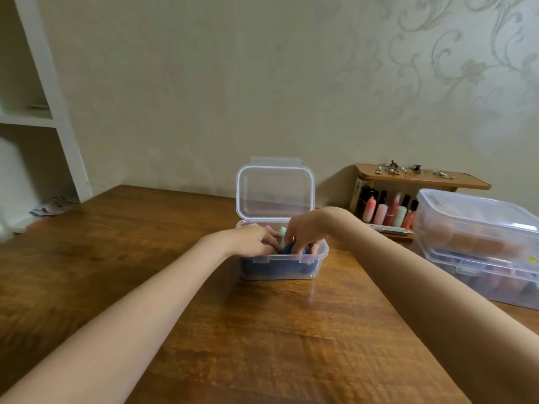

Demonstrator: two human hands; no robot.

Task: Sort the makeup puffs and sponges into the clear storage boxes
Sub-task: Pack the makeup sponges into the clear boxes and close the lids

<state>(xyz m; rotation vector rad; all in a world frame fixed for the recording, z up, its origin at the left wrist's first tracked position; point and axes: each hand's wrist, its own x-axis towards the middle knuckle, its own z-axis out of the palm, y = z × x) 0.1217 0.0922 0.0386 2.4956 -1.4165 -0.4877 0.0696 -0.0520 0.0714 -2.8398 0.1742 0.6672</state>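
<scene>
Packing the small open box (284, 265): my left hand (256, 240) and right hand (306, 233) reach inside, fingers curled around a blue sponge (290, 249) and a pale one (283, 233). Two stacked boxes (478, 243), lidded, look filled; the counter (262, 330) shows nothing loose, so sorting seems nearly done.

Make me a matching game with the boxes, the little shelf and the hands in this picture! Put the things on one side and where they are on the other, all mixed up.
Things:
1. open clear box
2. stacked closed boxes
3. small wooden shelf
4. blue sponge

Places or states:
A. at the right edge of the table, lids shut
B. against the wall, bottles standing under it
C. in the middle of the table, lid standing up
D. inside the open box, under the fingers of both hands

Pairs: 1-C, 2-A, 3-B, 4-D
</scene>
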